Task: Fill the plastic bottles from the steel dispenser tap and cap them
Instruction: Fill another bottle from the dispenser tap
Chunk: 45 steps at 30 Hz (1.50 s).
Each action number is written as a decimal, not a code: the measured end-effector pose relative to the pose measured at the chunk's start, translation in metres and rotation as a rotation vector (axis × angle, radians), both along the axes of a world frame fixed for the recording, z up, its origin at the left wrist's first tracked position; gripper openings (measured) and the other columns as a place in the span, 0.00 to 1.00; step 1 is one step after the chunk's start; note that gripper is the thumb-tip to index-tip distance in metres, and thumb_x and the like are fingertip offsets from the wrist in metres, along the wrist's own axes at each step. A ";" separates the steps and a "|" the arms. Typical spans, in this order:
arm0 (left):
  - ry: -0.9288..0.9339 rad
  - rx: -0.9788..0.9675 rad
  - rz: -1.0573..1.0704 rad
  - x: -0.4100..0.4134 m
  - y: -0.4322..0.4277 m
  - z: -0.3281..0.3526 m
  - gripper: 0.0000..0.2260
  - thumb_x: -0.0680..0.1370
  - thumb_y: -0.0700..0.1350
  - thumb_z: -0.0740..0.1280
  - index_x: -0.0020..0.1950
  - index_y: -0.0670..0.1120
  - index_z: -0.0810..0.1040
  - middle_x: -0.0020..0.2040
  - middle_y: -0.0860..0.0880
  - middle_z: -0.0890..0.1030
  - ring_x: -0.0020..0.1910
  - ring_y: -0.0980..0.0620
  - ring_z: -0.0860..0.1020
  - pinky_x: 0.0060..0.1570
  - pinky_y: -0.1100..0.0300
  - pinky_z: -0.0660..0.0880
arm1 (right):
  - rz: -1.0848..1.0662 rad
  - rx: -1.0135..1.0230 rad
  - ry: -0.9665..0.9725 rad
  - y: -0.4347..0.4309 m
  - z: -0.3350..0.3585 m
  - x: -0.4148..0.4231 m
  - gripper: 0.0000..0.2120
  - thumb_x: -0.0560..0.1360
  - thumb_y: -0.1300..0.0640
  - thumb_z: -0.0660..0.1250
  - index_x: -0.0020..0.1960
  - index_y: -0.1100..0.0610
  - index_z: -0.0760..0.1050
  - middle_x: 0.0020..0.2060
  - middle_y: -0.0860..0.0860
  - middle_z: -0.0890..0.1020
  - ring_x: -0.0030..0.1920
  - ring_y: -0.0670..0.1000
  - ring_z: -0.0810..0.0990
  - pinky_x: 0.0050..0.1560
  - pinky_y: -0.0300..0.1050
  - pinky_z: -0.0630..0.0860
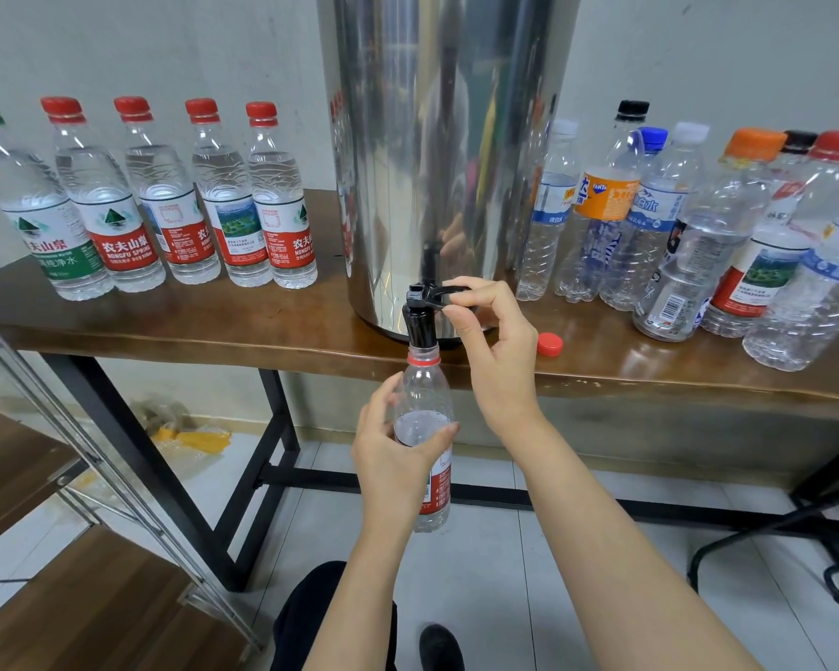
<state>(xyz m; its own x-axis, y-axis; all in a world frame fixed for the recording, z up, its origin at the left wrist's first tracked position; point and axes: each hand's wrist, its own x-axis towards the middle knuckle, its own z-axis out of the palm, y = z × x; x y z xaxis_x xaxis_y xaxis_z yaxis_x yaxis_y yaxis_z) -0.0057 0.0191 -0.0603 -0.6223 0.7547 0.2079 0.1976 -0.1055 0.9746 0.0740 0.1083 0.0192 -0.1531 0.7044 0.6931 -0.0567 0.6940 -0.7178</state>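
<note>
A tall steel dispenser stands on the brown table, its black tap hanging over the front edge. My right hand pinches the tap's black lever from the right. Below the table edge my left hand grips an uncapped clear bottle with a red neck ring, its mouth right under the spout. Water shows at about shoulder level inside it. A loose red cap lies on the table to the right of the tap.
Several capped, filled bottles line the table left of the dispenser. Several capped, mostly empty-looking bottles crowd the right side. A wooden shelf unit stands at lower left. Black table legs and a chair base are on the tiled floor.
</note>
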 end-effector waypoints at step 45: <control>0.048 0.016 0.032 -0.002 0.004 -0.005 0.33 0.66 0.43 0.81 0.68 0.55 0.74 0.63 0.55 0.78 0.62 0.54 0.75 0.60 0.52 0.78 | -0.008 0.001 0.001 0.001 -0.001 0.000 0.07 0.77 0.49 0.65 0.50 0.51 0.78 0.54 0.46 0.82 0.58 0.50 0.79 0.53 0.50 0.78</control>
<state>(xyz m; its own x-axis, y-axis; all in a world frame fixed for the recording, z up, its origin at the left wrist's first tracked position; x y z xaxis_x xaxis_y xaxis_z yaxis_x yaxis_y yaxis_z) -0.0074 0.0228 -0.0656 -0.6351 0.7307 0.2503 0.2480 -0.1140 0.9620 0.0740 0.1094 0.0182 -0.1470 0.7050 0.6938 -0.0515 0.6950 -0.7172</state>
